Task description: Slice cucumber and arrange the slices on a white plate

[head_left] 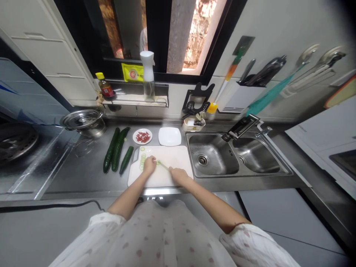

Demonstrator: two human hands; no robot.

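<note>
My right hand (180,175) is closed round the end of a thin, straight, pale green tool (164,166); its kind does not show. That tool slants across a white cutting board (169,181) to a small cucumber slice (158,162). The fingers of my left hand (150,165) are pressed together at the slice and seem to hold it, though the fingertips are small in view. Several pale cucumber slices (142,161) lie in a column at the board's left side. Left of the board rest two long cucumbers (111,150) (119,149) and a shorter cucumber piece (126,160).
Behind the board stand a plate of chopped red bits (142,137) and a white square plate (169,136). On the right is a double steel sink (213,154) with a black faucet (239,128). A lidded steel pot (93,128) stands back left, below a shelf with bottles.
</note>
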